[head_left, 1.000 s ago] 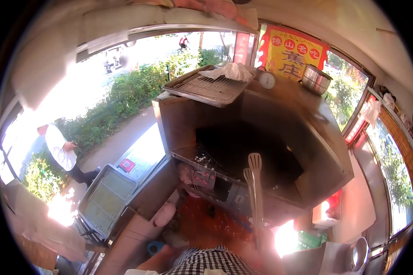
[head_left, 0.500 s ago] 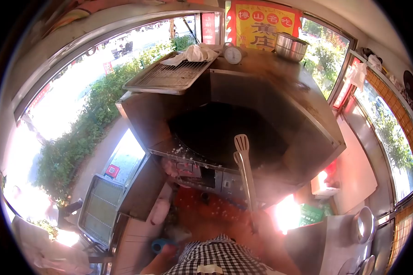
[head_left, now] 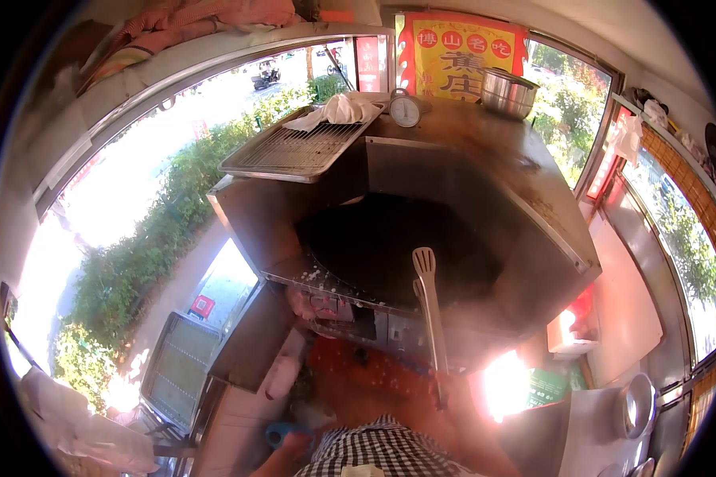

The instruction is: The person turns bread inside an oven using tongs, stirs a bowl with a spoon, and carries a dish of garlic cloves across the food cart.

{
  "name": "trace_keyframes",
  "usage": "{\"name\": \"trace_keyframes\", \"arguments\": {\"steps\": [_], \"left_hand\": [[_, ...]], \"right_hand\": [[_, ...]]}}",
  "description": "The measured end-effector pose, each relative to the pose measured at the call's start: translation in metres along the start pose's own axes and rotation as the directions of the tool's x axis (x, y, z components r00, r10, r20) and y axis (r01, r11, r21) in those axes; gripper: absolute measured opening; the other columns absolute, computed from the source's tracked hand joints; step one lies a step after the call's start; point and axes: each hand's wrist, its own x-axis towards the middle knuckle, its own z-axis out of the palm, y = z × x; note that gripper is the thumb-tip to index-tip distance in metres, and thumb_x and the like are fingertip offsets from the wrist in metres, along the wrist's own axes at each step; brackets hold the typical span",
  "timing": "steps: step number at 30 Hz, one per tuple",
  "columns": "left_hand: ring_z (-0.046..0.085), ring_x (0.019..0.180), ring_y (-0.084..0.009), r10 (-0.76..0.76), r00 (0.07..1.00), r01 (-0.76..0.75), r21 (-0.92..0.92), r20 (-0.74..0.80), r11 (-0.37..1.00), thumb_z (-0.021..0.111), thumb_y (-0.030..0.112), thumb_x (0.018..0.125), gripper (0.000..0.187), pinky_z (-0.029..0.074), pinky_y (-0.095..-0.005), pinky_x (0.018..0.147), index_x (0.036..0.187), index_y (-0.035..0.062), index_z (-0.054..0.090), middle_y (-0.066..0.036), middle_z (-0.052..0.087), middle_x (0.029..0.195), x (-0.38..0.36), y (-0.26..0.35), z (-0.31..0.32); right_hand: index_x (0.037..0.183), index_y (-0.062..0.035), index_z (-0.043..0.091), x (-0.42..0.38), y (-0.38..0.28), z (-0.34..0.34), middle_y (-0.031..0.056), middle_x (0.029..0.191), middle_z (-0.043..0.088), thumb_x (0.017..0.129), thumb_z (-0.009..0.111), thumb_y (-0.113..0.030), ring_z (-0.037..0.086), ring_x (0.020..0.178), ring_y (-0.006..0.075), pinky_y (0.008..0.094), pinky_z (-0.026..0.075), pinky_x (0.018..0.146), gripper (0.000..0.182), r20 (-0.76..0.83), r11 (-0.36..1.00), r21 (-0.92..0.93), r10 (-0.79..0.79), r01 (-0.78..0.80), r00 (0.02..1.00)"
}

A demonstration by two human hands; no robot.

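My right hand point(head_left: 445, 389) is closed around the handle end of long metal tongs point(head_left: 431, 314). Their slotted tip points up and away, over the dark round pan point(head_left: 398, 238) inside a steel-walled stove point(head_left: 549, 211). Low on the left, my left hand point(head_left: 296, 447) is beside a blue ring-shaped object point(head_left: 277, 433) and seems to grip it; haze blurs both hands. White crumbs lie along the pan's near rim. The inside of the pan is too dark to make out.
A wire rack tray point(head_left: 294, 151) with a white cloth point(head_left: 346, 109), a dial point(head_left: 404, 110) and a steel pot point(head_left: 507, 93) stand on the stove top. Another tray point(head_left: 184, 362) is at left. A metal bowl point(head_left: 636, 405) is at lower right.
The head view has tilted, so the stove and trays appear slightly lower. The tongs' tip has shifted down in the view, and its two jaws look closer together.
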Motion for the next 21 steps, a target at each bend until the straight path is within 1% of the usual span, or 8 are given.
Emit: {"name": "trace_keyframes", "arguments": {"steps": [2,4,7,11,14,16,18,21], "left_hand": [[0.063,0.067,-0.0295,0.014,0.997,-0.024,-0.144,-0.07,0.989,0.064,0.032,0.068,0.02,0.048,-0.0426,0.054,0.075,0.0137,0.064,-0.009,0.063,0.07,-0.002,-0.004,0.006],[0.063,0.068,-0.0295,0.055,0.994,-0.072,-0.192,-0.092,0.979,0.063,0.032,0.068,0.02,0.048,-0.0428,0.055,0.077,0.0139,0.064,-0.009,0.062,0.071,-0.003,-0.008,0.01],[0.062,0.068,-0.03,0.068,0.996,-0.078,-0.203,-0.052,0.976,0.064,0.033,0.068,0.022,0.048,-0.0429,0.055,0.078,0.0138,0.062,-0.008,0.061,0.072,-0.002,-0.011,0.011],[0.061,0.067,-0.0292,-0.068,0.998,0.068,-0.184,0.003,0.981,0.064,0.033,0.068,0.022,0.047,-0.0426,0.054,0.078,0.0138,0.061,-0.008,0.059,0.07,-0.005,-0.003,0.015],[0.062,0.062,-0.0238,-0.109,0.994,0.107,-0.133,-0.006,0.985,0.063,0.031,0.072,0.019,0.048,-0.0385,0.052,0.077,0.0128,0.063,-0.006,0.061,0.068,-0.005,0.006,0.016],[0.062,0.058,-0.0192,-0.245,0.97,0.242,-0.203,0.01,0.949,0.062,0.031,0.077,0.02,0.049,-0.0342,0.05,0.074,0.0112,0.064,-0.005,0.063,0.066,-0.007,0.017,0.016],[0.062,0.053,-0.0148,-0.489,0.867,0.484,-0.391,0.095,0.783,0.059,0.032,0.083,0.027,0.049,-0.0296,0.048,0.071,0.0094,0.065,-0.004,0.065,0.064,-0.011,0.045,0.011],[0.061,0.049,-0.0125,-0.472,0.88,0.458,-0.382,0.062,0.803,0.059,0.031,0.086,0.032,0.049,-0.0255,0.047,0.068,0.0063,0.066,-0.006,0.066,0.062,-0.017,0.073,0.006]], "right_hand": [[0.099,-0.0016,0.057,0.0,-0.005,0.0,0.0055,0.065,0.057,0.093,0.054,-0.026,0.051,0.046,0.0137,0.025,0.039,0.04,0.026,-0.015,1.0,0.0,0.022,-0.022,1.0],[0.091,-0.0034,0.057,-0.001,-0.01,0.0,0.0064,0.065,0.057,0.09,0.058,-0.03,0.052,0.045,0.0144,0.0262,0.04,0.04,0.027,-0.029,0.999,-0.015,0.03,-0.03,0.999],[0.09,-0.0039,0.057,-0.008,-0.027,0.003,0.0058,0.064,0.057,0.09,0.058,-0.029,0.052,0.047,0.0138,0.0258,0.04,0.041,0.025,-0.051,0.999,0.008,0.054,-0.054,0.997],[0.089,-0.0033,0.057,-0.007,-0.029,-0.003,0.0062,0.064,0.057,0.09,0.058,-0.027,0.052,0.045,0.0138,0.0259,0.04,0.039,0.024,-0.069,0.997,0.048,0.063,-0.06,0.996],[0.09,-0.0027,0.057,-0.007,-0.029,-0.01,0.0065,0.064,0.057,0.09,0.058,-0.027,0.051,0.044,0.0139,0.0261,0.039,0.038,0.024,-0.06,0.996,0.08,0.046,-0.041,0.997],[0.091,-0.0023,0.057,-0.006,-0.027,-0.018,0.0067,0.064,0.057,0.09,0.058,-0.027,0.051,0.044,0.014,0.0262,0.039,0.037,0.024,-0.039,0.996,0.087,0.027,-0.023,0.999],[0.092,-0.0019,0.057,-0.006,-0.026,-0.025,0.0068,0.064,0.057,0.09,0.058,-0.027,0.051,0.044,0.014,0.0262,0.039,0.037,0.025,-0.059,0.996,0.087,0.038,-0.033,0.998],[0.093,-0.0016,0.057,-0.006,-0.022,-0.038,0.0067,0.064,0.057,0.09,0.059,-0.028,0.052,0.044,0.014,0.0261,0.039,0.038,0.026,-0.057,0.993,0.118,0.039,-0.032,0.998]]}}
